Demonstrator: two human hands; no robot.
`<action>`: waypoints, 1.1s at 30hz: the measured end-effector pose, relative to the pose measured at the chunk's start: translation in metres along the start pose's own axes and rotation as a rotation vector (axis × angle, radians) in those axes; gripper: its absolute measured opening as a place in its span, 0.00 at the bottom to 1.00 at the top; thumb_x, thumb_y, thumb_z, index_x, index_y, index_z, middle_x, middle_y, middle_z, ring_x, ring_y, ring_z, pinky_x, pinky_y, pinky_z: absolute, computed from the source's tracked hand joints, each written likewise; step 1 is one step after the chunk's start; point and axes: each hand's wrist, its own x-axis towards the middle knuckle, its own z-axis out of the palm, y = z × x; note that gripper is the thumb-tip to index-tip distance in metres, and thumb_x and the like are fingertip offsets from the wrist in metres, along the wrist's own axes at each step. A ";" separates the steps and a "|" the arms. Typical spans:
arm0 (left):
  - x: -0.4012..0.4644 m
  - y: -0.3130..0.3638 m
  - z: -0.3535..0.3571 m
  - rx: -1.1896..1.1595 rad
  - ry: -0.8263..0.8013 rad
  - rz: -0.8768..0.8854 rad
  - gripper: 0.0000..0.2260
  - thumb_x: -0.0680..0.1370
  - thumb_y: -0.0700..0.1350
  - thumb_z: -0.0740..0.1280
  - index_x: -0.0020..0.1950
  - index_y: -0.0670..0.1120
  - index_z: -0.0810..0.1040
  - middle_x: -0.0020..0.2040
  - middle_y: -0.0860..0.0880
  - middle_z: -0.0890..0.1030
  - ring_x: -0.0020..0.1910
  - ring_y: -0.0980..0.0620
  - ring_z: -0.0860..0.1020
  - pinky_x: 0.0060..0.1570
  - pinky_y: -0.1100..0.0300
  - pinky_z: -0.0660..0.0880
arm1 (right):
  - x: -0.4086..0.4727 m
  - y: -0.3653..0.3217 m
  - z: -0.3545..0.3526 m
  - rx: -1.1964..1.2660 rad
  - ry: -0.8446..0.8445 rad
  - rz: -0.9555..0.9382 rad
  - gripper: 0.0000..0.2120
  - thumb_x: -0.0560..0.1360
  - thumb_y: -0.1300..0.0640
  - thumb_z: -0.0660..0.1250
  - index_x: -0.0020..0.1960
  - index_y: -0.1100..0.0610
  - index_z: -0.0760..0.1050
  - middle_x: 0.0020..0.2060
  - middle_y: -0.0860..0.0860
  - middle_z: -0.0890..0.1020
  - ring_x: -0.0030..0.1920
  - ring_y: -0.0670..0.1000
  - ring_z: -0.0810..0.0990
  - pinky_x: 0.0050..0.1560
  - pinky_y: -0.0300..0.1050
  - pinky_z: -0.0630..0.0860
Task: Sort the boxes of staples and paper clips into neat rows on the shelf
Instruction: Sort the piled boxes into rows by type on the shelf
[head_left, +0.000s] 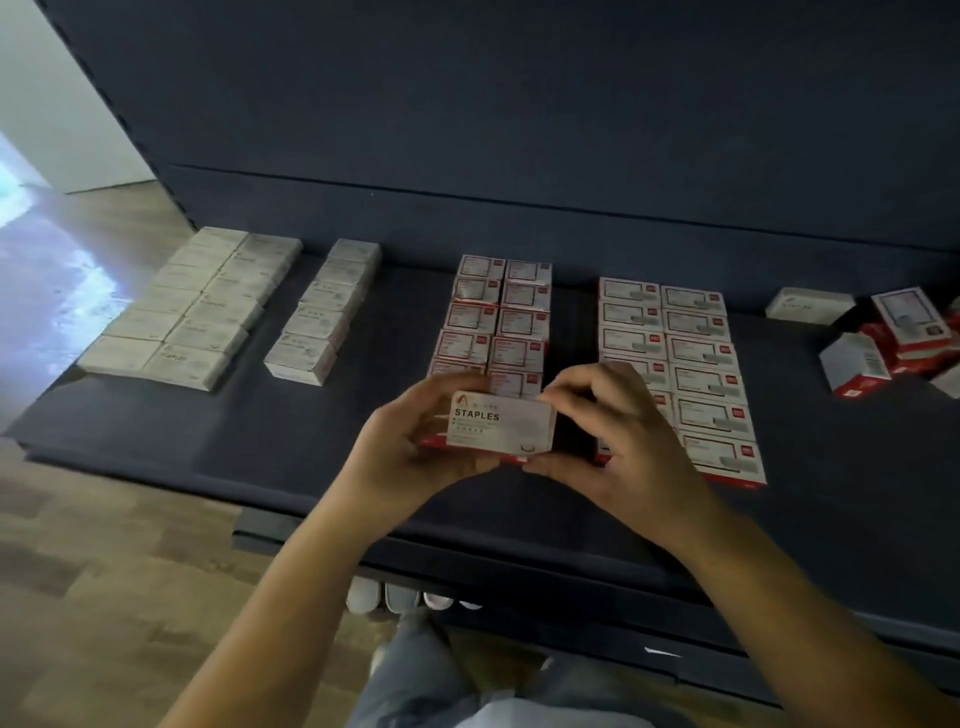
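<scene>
A white box marked STAPLES is held above the front of the dark shelf. My left hand grips its left end and my right hand pinches its right end. Behind it lie two columns of red-and-white boxes, partly hidden by the hands. A second double column of red-and-white boxes lies to the right. Rows of white staple boxes and a single white column lie at the left.
A loose pile of unsorted red-and-white boxes and one white box sit at the shelf's right end. The dark back panel rises behind. Wooden floor lies to the left and below; white shoes show under the shelf edge.
</scene>
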 end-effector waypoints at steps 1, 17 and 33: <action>0.000 -0.001 -0.010 0.078 0.013 0.043 0.23 0.62 0.47 0.79 0.54 0.60 0.77 0.52 0.51 0.81 0.53 0.58 0.79 0.50 0.66 0.76 | 0.005 -0.004 0.007 0.010 -0.001 -0.005 0.29 0.71 0.38 0.62 0.56 0.63 0.77 0.52 0.52 0.75 0.54 0.51 0.70 0.55 0.47 0.69; -0.002 -0.059 -0.274 0.478 0.172 -0.056 0.22 0.63 0.47 0.76 0.55 0.56 0.77 0.51 0.59 0.75 0.56 0.57 0.73 0.52 0.69 0.67 | 0.139 -0.128 0.184 0.121 -0.006 0.151 0.31 0.76 0.38 0.55 0.66 0.61 0.71 0.65 0.55 0.72 0.66 0.51 0.65 0.62 0.61 0.69; 0.112 -0.106 -0.349 1.207 0.106 -0.199 0.17 0.81 0.53 0.55 0.69 0.52 0.70 0.71 0.44 0.67 0.73 0.37 0.56 0.69 0.40 0.53 | 0.195 -0.128 0.216 -0.025 -0.034 0.176 0.23 0.73 0.47 0.58 0.61 0.59 0.76 0.61 0.51 0.75 0.65 0.47 0.63 0.65 0.50 0.62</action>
